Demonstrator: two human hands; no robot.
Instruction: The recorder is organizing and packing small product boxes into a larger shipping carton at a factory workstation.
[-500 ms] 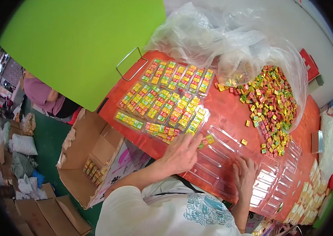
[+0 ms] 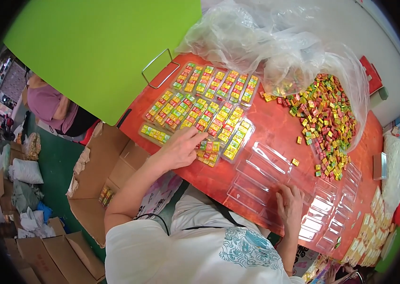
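Observation:
My left hand (image 2: 181,147) is over the near edge of a group of clear plastic trays (image 2: 252,128) filled with rows of small red, yellow and green boxes (image 2: 237,141). Its fingers are drawn together above a short block of these boxes (image 2: 208,154); whatever they grip is hidden beneath them. My right hand (image 2: 291,204) rests on a clear plastic tray (image 2: 252,182) with long, bare compartments, fingers slightly bent and apart. One loose yellow box (image 2: 295,162) lies just beyond that tray.
A large heap of loose little boxes (image 2: 327,118) spreads at the right, beside a crumpled clear plastic bag (image 2: 252,38). More clear trays (image 2: 323,208) lie right of my right hand. An open cardboard box (image 2: 86,189) stands below the red table's (image 2: 275,125) left edge. A person (image 2: 51,106) is at far left.
My left hand has moved left from the bare tray to the filled trays; the little boxes seen at its fingertips before are out of sight. My right hand stays nearly in place.

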